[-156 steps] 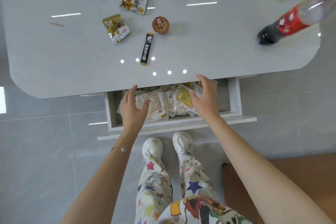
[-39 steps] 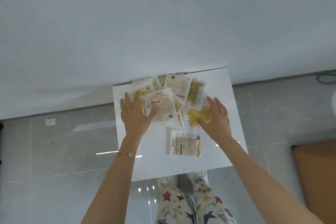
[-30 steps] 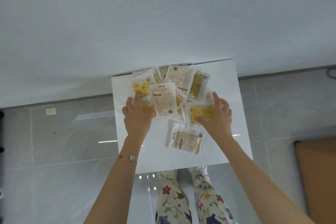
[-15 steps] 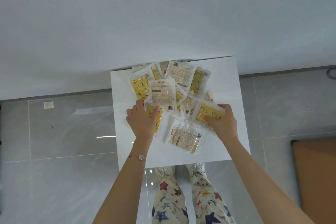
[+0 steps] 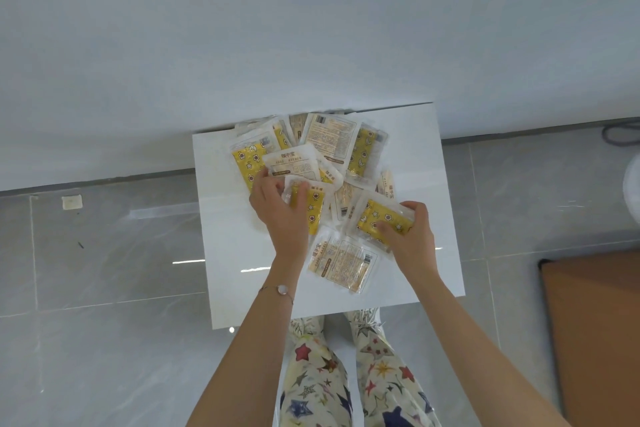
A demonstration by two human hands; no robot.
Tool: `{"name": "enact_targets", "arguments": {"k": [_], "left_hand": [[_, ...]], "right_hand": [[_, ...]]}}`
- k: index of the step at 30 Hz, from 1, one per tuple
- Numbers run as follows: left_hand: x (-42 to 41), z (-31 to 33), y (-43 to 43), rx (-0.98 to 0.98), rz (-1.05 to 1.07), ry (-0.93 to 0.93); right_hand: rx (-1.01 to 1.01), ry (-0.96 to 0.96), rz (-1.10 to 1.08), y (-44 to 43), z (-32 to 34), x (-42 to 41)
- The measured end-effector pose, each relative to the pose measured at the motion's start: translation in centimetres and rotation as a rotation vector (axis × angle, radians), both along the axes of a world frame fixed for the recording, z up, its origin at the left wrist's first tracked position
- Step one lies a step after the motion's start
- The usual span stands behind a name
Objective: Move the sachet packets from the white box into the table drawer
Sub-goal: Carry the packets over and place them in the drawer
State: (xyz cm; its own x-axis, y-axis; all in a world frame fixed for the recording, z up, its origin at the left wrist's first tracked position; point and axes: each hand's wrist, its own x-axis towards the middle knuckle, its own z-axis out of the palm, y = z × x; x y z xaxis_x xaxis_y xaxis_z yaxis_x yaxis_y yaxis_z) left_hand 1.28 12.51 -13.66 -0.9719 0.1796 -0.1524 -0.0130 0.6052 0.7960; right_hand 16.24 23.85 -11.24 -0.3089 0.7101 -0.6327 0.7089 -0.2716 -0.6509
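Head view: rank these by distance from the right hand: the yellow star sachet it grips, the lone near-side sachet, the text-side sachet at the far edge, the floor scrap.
1. yellow star sachet: gripped by the right hand.
2. lone sachet: just left, toward the person.
3. text-side sachet: far edge of the white box.
4. floor scrap: far left, off the box.

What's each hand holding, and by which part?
Left hand grips a yellow sachet by its top-left corner; right hand grips a second yellow sachet by its right end.
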Motion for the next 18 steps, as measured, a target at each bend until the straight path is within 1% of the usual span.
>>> {"name": "enact_targets", "arguments": {"k": [3,7,10,12,14,16,18], "left_hand": [[-0.2,0.1,0.6,-0.040,0.032,0.002],[-1.4,0.6,0.7,0.076,0.109,-0.180],[-2.0,0.3,0.8,0.041,0.069,-0.252],[-2.1,0.0,0.5,-0.003,0.049,-0.222],[-2.1,-0.2,0.2,-0.081,0.001,-0.128],[-2.1,-0.3,0.0,-0.128,-0.115,-0.031],[-2.2,-0.4,-0.1,-0.181,-0.213,0.003]], "right_hand": [[0.004,0.014,-0.005,-0.1,0.0,0.1],[0.017,0.028,-0.016,-0.1,0.1,-0.1],[0.025,0.048,-0.072,-0.2,0.2,-0.4],[0.030,0.061,-0.131,-0.3,0.3,-0.4],[0.033,0.068,-0.177,-0.3,0.3,-0.3],[0.035,0.070,-0.189,-0.4,0.3,0.0],[0.033,0.072,-0.189,-0.5,0.3,0.2]]}}
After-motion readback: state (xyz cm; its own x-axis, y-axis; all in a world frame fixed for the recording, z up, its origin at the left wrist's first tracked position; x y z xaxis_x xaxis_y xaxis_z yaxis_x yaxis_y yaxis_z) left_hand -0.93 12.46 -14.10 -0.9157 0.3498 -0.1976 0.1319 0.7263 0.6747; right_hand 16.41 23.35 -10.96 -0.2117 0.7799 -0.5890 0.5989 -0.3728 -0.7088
